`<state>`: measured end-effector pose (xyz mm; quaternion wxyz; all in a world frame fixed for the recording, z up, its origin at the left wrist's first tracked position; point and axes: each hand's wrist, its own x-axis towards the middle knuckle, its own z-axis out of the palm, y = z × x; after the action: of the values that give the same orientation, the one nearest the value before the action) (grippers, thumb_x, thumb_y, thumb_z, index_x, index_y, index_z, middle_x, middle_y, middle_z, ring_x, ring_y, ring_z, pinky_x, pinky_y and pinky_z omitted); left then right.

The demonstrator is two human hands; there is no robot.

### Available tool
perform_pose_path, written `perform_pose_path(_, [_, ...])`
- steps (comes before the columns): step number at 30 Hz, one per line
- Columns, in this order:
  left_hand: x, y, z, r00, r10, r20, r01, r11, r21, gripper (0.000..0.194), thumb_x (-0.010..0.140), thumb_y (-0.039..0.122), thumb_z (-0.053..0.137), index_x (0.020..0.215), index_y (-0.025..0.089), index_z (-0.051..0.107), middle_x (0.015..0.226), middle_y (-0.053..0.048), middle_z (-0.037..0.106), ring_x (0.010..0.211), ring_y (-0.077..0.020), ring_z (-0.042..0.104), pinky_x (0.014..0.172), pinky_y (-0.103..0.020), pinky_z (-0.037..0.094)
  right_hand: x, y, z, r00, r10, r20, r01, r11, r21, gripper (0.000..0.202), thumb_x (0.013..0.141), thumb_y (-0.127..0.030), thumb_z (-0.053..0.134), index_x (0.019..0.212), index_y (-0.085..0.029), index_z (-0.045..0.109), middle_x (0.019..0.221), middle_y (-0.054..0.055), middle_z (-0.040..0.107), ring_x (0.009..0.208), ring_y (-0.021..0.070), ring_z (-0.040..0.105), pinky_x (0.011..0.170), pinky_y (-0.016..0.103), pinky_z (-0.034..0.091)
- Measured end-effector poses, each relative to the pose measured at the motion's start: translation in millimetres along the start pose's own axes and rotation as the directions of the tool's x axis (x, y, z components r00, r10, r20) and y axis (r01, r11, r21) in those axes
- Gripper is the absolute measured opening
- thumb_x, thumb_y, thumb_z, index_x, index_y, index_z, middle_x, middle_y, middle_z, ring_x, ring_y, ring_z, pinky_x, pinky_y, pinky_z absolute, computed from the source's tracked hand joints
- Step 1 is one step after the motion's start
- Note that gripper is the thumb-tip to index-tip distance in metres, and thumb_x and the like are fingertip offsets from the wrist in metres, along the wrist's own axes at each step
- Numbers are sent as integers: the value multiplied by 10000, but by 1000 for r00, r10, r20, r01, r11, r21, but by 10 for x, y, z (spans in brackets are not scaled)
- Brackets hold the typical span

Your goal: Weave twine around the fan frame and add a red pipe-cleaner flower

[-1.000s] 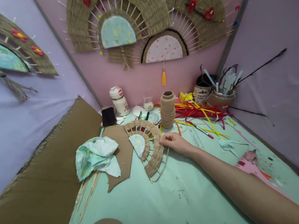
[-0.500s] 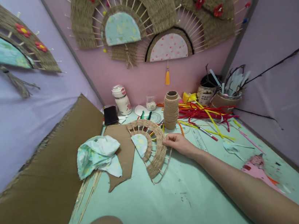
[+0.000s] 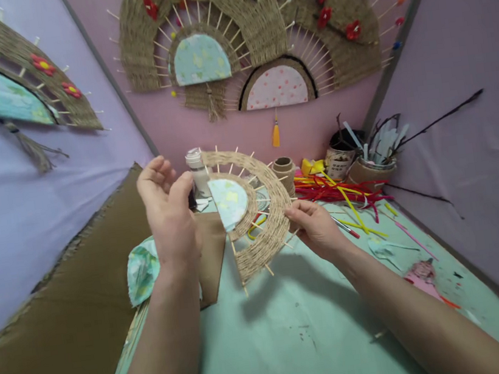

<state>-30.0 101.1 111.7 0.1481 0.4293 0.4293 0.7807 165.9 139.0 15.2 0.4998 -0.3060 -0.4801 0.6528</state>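
Note:
My right hand (image 3: 314,227) pinches the outer woven edge of a half-round twine fan (image 3: 274,233), which is lifted off the table and casts a shadow on it. Thin sticks radiate through the fan, and a pale blue-green floral cloth half-disc (image 3: 229,203) fills its centre. My left hand (image 3: 168,213) is raised to the left of the fan, its fingers apart and slightly curled, holding nothing. Behind my left forearm lie a crumpled floral cloth (image 3: 142,273) and a piece of cardboard (image 3: 212,256), both partly hidden.
A twine spool (image 3: 285,173) stands behind the fan, beside red and yellow pipe cleaners (image 3: 332,188). Pots (image 3: 369,172) of sticks sit at the back right, with branches jutting out. A large cardboard sheet (image 3: 63,309) leans at the left. Finished fans (image 3: 264,19) hang on the wall.
My right hand has raised the fan from the table and brought it nearer. My left hand has come up into view beside it.

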Motion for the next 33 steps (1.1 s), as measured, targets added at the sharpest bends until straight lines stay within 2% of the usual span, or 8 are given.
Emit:
perform_pose_path(1, [6,-57,-9,991,-134,-21,132,989,-63,434,693,221,631,1101,236,484,1223,-56,485,1190,-198,433,1002,-383,338,-3,-80,24,1000,-27,-9,28,1000,14,299,679,-373,700,580,-169,505,469,-60,440,452,64,341,474,216,237])
perform_pose_path(3, [-63,-123,-51,903,-402,156,424,891,-163,382,723,304,611,1087,233,520,1159,-66,555,1148,-240,484,946,-411,389,13,-215,58,998,-62,10,62,998,9,291,700,-368,688,593,-168,506,493,-55,454,464,64,348,477,217,242])
perform_pose_path(7, [-392,-187,-248,452,-620,641,851,515,-101,439,775,461,533,1096,167,588,1045,-110,651,1059,-298,562,891,-451,432,98,-351,97,989,-30,147,46,993,-107,285,718,-371,671,616,-163,504,544,-49,453,499,67,370,496,225,265])
perform_pose_path(8, [-482,-215,-310,399,-632,664,885,454,-100,413,778,414,551,1106,166,591,1032,-102,662,1035,-284,580,895,-443,435,118,-356,107,984,-12,178,39,989,-145,286,723,-376,663,620,-164,501,545,-51,438,499,65,358,494,227,260])
perform_pose_path(17, [-926,-574,-630,271,-622,734,958,245,-145,460,806,131,538,1259,197,498,1080,-123,657,997,-286,623,872,-492,467,141,-202,155,952,89,293,72,865,-496,349,753,-444,609,583,-170,477,543,-47,374,512,72,284,479,237,207])
perform_pose_path(22, [-1006,-657,-679,247,-671,699,969,171,-179,371,803,90,506,1167,136,562,1070,-137,663,1000,-286,620,909,-537,435,156,-259,79,946,145,290,104,712,-694,379,788,-516,533,725,-161,650,538,-23,449,517,94,347,487,238,255])
perform_pose_path(29, [-1003,-716,-753,219,-657,722,973,87,-215,340,812,68,480,1132,137,571,1042,-133,670,997,-275,621,873,-549,457,209,-341,-118,923,224,312,145,549,-823,372,761,-530,579,854,-179,657,775,41,626,618,120,494,511,231,362])
perform_pose_path(33, [-978,-745,-796,212,-638,741,973,64,-223,370,829,82,486,1186,174,531,1077,-132,656,1037,-306,606,818,-509,497,225,-364,-233,903,262,340,173,502,-847,376,712,-524,637,845,-173,661,722,45,628,591,122,502,495,233,371])
